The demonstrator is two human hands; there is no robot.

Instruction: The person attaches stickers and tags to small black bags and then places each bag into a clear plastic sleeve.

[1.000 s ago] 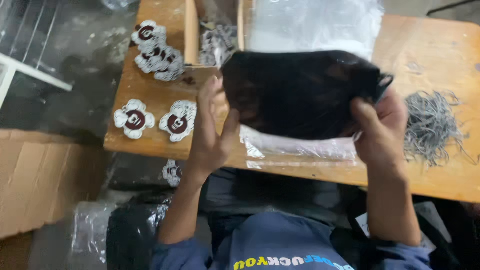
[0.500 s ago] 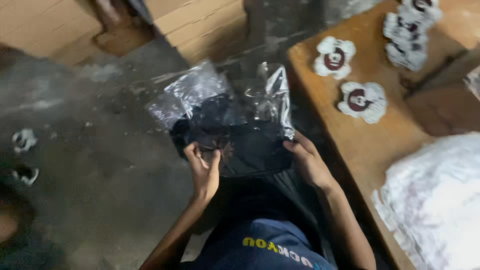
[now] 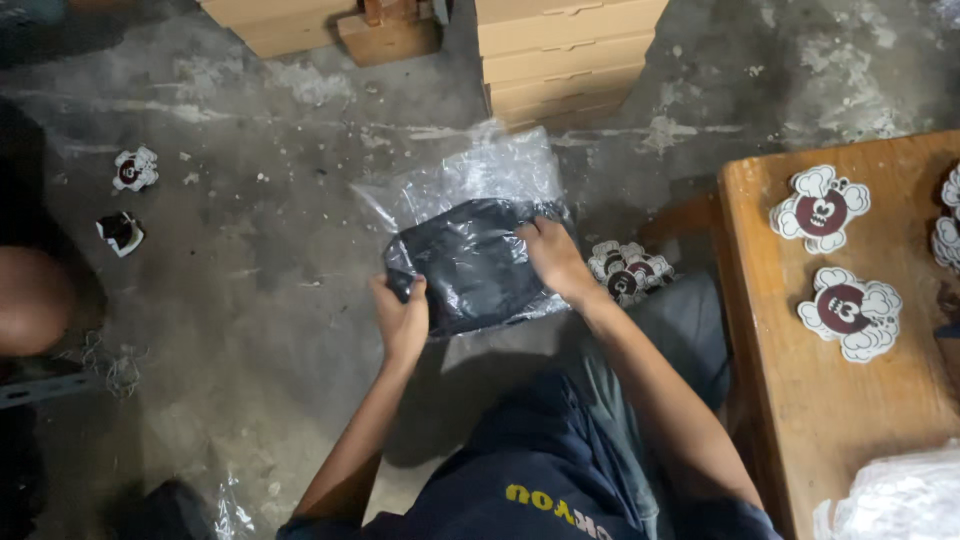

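Observation:
A clear plastic bag (image 3: 470,180) with a folded black garment (image 3: 470,262) inside is held out over the concrete floor in front of my knees. My left hand (image 3: 402,318) grips the bag's lower left corner. My right hand (image 3: 553,258) presses on the bag's right side, fingers on the garment through the plastic. The bag's open top end sticks up and away from me, empty and crinkled.
A wooden table (image 3: 850,400) stands at the right with white-and-maroon cloud-shaped tags (image 3: 821,208) on it and a plastic pile (image 3: 895,500) at its near corner. More tags (image 3: 628,270) lie on the floor by my knee. Cardboard boxes (image 3: 565,50) stand ahead. A person's knee (image 3: 35,300) is at left.
I have turned from the table to the floor on my left. The bagged garment came with me and now sits lower, farther from my body, with both hands still on it.

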